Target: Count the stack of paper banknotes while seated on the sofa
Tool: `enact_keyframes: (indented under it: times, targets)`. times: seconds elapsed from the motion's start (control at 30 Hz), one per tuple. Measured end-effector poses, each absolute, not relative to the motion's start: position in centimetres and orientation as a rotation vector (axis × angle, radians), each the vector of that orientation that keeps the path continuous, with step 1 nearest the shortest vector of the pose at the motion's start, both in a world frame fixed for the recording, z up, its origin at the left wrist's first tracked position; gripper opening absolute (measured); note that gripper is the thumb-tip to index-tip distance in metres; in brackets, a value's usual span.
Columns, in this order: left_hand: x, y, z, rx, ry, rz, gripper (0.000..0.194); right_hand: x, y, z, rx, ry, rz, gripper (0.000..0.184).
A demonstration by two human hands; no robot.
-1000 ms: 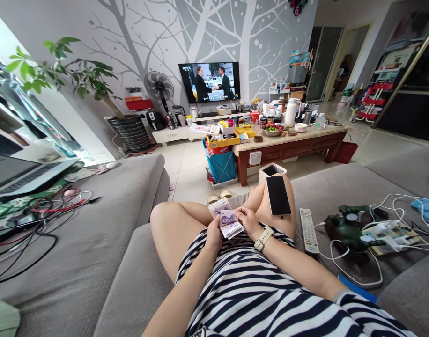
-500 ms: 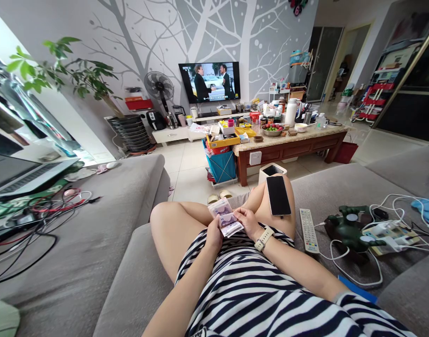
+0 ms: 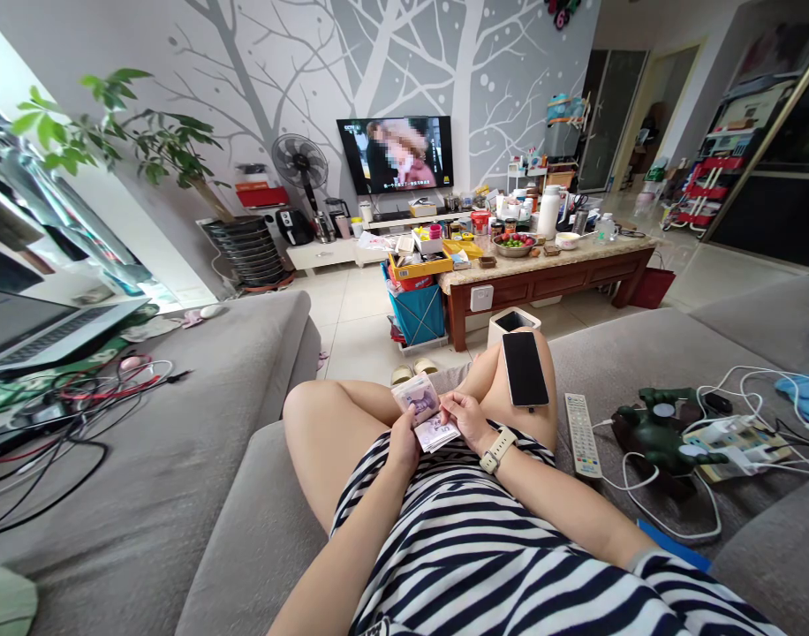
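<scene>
My left hand (image 3: 404, 443) is closed around a stack of purple-and-white banknotes (image 3: 419, 397), with the thumb lying across it. The stack bends over the hand, and its lower half (image 3: 436, 435) hangs toward my lap. At the right edge of the notes, my right hand (image 3: 469, 420) has its fingers curled in a pinch, touching them. Whether a note is caught between these fingertips is hidden. A pale watch (image 3: 498, 450) is on my right wrist. Just right of that hand, a black-screened phone (image 3: 525, 369) rests on my leg.
A white remote (image 3: 582, 437) lies on the grey sofa (image 3: 245, 521), near a dark green device (image 3: 662, 433) and tangled white cables. On the left are a laptop (image 3: 60, 327) and more cables. Ahead stands a crowded coffee table (image 3: 556, 287), with a bin (image 3: 514, 322) before it.
My right fingers have come off the middle of the notes and curled up at their right edge. The note they were handling now lies folded down with the lower half. The TV picture has changed.
</scene>
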State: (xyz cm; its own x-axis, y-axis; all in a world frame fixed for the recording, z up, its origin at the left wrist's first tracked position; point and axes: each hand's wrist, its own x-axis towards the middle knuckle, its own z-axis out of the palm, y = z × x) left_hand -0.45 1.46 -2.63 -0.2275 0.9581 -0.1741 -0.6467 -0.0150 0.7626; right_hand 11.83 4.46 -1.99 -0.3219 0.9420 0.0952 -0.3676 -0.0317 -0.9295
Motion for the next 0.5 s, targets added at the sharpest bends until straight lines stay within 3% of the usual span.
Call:
enact_keyframes:
  times: [0.5]
  targets:
    - [-0.78, 0.87, -2.22, 0.527, 0.991, 1.549, 0.022, 11.64, 5.23, -2.90, -0.805, -1.123, 1.473, 0.029]
